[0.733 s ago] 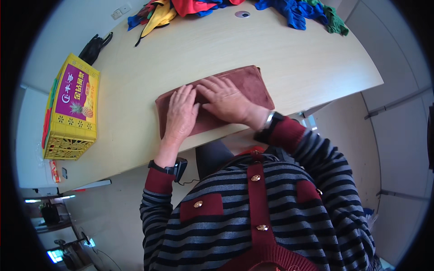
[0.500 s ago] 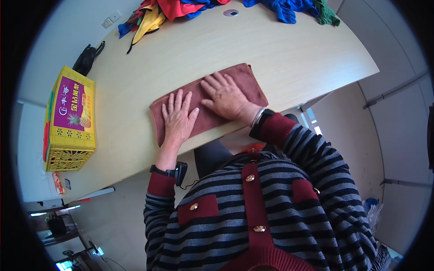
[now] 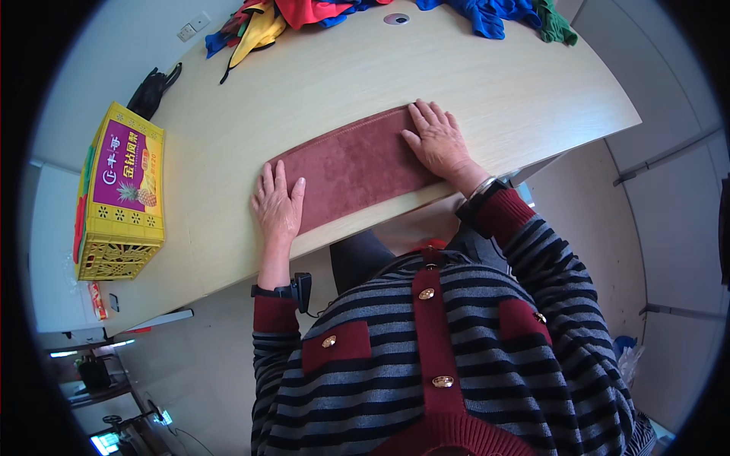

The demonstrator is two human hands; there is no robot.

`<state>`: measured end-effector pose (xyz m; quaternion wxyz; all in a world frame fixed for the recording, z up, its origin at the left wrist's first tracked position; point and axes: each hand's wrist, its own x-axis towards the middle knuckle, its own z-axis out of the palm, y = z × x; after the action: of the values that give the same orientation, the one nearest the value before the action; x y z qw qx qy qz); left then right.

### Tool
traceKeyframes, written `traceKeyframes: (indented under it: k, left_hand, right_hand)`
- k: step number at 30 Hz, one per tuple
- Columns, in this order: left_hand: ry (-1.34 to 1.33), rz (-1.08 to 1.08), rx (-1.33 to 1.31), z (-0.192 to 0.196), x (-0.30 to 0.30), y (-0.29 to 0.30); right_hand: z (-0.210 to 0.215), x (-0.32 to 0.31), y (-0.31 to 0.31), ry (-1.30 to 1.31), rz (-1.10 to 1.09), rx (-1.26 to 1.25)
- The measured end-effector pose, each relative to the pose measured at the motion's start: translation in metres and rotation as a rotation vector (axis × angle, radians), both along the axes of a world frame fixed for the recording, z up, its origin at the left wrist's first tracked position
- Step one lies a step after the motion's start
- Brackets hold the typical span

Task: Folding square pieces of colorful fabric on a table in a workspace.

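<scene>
A folded reddish-brown towel [image 3: 353, 163] lies flat along the near edge of the table, its stitched hem showing on the far side. My left hand [image 3: 277, 205] rests on its left end with the fingers stretched out. On the right end lies my right hand [image 3: 439, 144], palm down, fingers extended and the thumb apart. Neither hand grips anything. The towel's two short ends are partly hidden under my hands.
On the pale wooden table [image 3: 532, 106], a yellow crate [image 3: 122, 197] stands at the left, with a black bag [image 3: 152, 91] behind it. Red, yellow, blue and green cloths [image 3: 479, 15] lie along the far edge, near a small oval disc [image 3: 396, 20].
My right hand has slid rightward from the towel's middle to its right end. The left hand has moved slightly left and down to the left end. The towel looks flatter and smoother.
</scene>
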<state>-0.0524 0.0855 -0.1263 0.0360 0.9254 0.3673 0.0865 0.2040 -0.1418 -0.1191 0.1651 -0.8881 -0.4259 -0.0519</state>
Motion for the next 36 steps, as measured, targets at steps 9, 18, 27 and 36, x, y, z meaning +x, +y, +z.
traceKeyframes:
  k: [9, 18, 27, 36]
  left_hand:
    - [0.079, 0.112, 0.226, 0.025, -0.006, -0.028]
    - [-0.183, -0.548, 0.081, 0.014, 0.094, -0.1]
    - [0.096, -0.033, -0.085, 0.024, 0.029, -0.042]
    - [0.357, 0.369, 0.098, 0.045, -0.012, -0.025]
  right_hand:
    - [0.006, 0.004, -0.018, -0.197, -0.057, -0.011]
    - [-0.005, -0.021, 0.016, -0.141, 0.189, 0.102]
    - [-0.001, -0.022, 0.013, -0.104, 0.148, 0.089]
    - [-0.003, -0.003, 0.008, 0.101, 0.164, 0.297]
